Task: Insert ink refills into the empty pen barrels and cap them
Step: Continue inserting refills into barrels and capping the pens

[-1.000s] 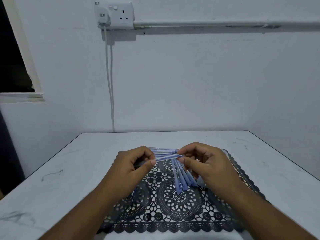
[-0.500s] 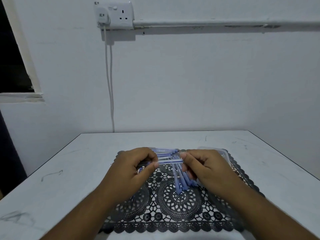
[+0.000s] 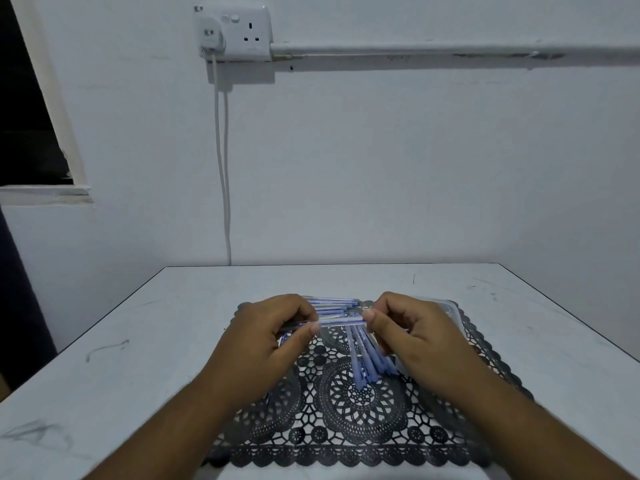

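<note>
Drawn closer together since a second ago: left hand (image 3: 266, 336) and right hand (image 3: 412, 332), fingers pinching either end of a level pen barrel (image 3: 341, 321) above the lace mat (image 3: 363, 420) on the counter (image 3: 145, 341).

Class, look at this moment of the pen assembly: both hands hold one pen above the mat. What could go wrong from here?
1. The left hand and right hand pinch one clear pen at its ends; a skewed push might bend the thin refill.
2. Loose blue pens lie right beneath on the lace mat; a lowered wrist could scatter them.
3. The clear tub sits hidden behind the right hand and could get knocked.
</note>
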Demonstrator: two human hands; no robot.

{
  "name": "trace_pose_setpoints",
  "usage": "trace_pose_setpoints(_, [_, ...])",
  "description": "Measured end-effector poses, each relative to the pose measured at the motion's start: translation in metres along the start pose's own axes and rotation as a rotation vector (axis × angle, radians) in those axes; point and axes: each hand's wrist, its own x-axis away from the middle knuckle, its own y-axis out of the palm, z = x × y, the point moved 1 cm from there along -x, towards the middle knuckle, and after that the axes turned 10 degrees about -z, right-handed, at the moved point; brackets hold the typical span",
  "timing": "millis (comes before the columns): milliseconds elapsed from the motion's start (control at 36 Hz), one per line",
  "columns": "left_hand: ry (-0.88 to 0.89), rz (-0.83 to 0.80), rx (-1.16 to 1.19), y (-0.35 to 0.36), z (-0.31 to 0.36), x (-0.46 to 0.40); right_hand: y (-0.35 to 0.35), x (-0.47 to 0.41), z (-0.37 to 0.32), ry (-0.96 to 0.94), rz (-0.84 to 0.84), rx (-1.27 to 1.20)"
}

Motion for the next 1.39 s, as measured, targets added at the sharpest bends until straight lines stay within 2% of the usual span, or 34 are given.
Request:
trace_pose_setpoints(472, [-0.003,0.002,-0.006,-0.0014,0.0028,-0.0001,-0.0013,-0.0001,0.002,-0.044,0.014,0.061])
trace_pose_setpoints(833, [-0.015,0.028,-0.041,-0.0023,0.0018,0.0004,-0.0007,0.0,0.0041,-0.02,-0.004,-0.058])
trace_pose_setpoints(1083, [-0.001,0.029,-0.051,-0.0021,0.0052,-0.0002,-0.0004,-0.0006,-0.004,-0.049,-0.012,0.136])
trace_pose_setpoints(1278, [0.039,0.045,-0.132,-0.002,0.0058,-0.0011,0.0019,0.0,-0.0035,0.08,-0.039,-0.065])
trace_pose_setpoints(1389, [0.032,0.055,-0.14,-0.0002,0.004,-0.0011,0.0012,0.0001,-0.0021,0.07,-0.044,-0.069])
